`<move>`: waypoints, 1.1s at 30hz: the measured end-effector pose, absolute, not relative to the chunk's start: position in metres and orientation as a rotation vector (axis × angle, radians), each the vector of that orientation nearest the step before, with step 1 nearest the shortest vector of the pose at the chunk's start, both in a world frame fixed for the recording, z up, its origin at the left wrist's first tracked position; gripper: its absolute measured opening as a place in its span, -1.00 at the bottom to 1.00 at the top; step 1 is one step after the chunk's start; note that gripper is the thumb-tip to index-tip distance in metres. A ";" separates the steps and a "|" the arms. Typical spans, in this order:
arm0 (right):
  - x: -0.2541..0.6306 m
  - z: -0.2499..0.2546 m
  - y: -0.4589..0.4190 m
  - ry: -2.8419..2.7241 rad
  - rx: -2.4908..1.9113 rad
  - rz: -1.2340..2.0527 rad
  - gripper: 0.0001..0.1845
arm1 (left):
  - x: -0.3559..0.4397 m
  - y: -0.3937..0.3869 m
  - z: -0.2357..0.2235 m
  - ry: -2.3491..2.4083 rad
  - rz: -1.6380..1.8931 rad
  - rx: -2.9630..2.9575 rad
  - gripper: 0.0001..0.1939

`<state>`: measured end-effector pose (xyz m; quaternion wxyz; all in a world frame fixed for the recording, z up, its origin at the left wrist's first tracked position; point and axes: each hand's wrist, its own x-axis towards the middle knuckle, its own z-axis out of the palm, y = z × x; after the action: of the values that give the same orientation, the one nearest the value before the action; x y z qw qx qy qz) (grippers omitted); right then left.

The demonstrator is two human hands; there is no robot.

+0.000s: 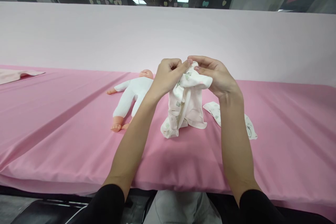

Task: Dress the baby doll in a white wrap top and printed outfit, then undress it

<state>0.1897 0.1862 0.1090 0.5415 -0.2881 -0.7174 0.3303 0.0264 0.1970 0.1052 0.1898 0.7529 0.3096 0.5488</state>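
Note:
Both hands hold up a small white baby shirt with a faint print, its lower part hanging over the pink cover. My left hand pinches the cloth at the top between thumb and curled fingers. Close beside it, my right hand grips the same upper edge, thumb below and fingers above. Left of the shirt a baby doll in a white suit lies on its back, partly hidden by my left forearm. Behind my right forearm lies another folded printed white garment.
A pink sheet covers the table, with its front edge near my lap. A pale cloth lies at the far left. Behind the table stands a white partition, below dark glass with heart stickers. A black chair is at the lower left.

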 end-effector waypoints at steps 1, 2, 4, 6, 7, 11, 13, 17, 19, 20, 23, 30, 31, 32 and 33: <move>0.187 0.108 0.186 -1.700 -0.681 0.766 -0.70 | 0.026 0.198 0.104 0.889 1.537 2.117 -0.52; 0.185 0.108 0.186 -1.694 -0.686 0.742 -0.70 | 0.026 0.198 0.103 0.905 1.534 2.121 -0.55; 0.179 0.106 0.187 -1.675 -0.710 0.679 -0.72 | 0.025 0.199 0.102 0.915 1.523 2.134 -0.63; 0.174 0.105 0.187 -1.653 -0.742 0.596 -0.75 | 0.024 0.200 0.100 0.899 1.498 2.145 -0.72; 0.172 0.104 0.187 -1.642 -0.758 0.549 -0.76 | 0.024 0.201 0.100 0.888 1.483 2.152 -0.76; 0.170 0.103 0.187 -1.647 -0.815 0.342 -0.84 | 0.024 0.203 0.100 0.892 1.464 2.202 -0.82; 0.169 0.102 0.187 -1.659 -0.834 0.232 -0.86 | 0.024 0.203 0.101 0.953 1.485 2.234 -0.84; 0.166 0.100 0.190 -1.715 -0.866 0.023 -0.88 | 0.029 0.200 0.099 1.191 1.531 2.354 -0.88; 0.163 0.098 0.192 -1.733 -0.885 -0.081 -0.86 | 0.032 0.199 0.097 1.352 1.580 2.410 -0.88; 0.162 0.097 0.193 -1.735 -0.894 -0.126 -0.86 | 0.033 0.200 0.096 1.421 1.604 2.428 -0.88; 0.163 0.095 0.198 -1.721 -0.923 -0.211 -0.82 | 0.030 0.203 0.096 1.522 1.642 2.443 -0.84; 0.190 0.099 0.204 -1.621 -1.000 -0.235 -0.81 | -0.010 0.199 0.114 1.452 1.843 2.330 -0.76; 0.194 0.100 0.204 -1.615 -1.011 -0.233 -0.80 | -0.016 0.197 0.116 1.416 1.840 2.323 -0.75; 0.198 0.101 0.203 -1.612 -1.021 -0.229 -0.79 | -0.022 0.195 0.118 1.385 1.816 2.323 -0.74; 0.200 0.101 0.202 -1.613 -1.030 -0.223 -0.78 | -0.027 0.194 0.119 1.365 1.780 2.327 -0.73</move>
<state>0.2001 0.2023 0.1009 0.5706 -0.4389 -0.6876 -0.0950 -0.0270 0.1939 0.1193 -0.0452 0.7192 0.4218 0.5502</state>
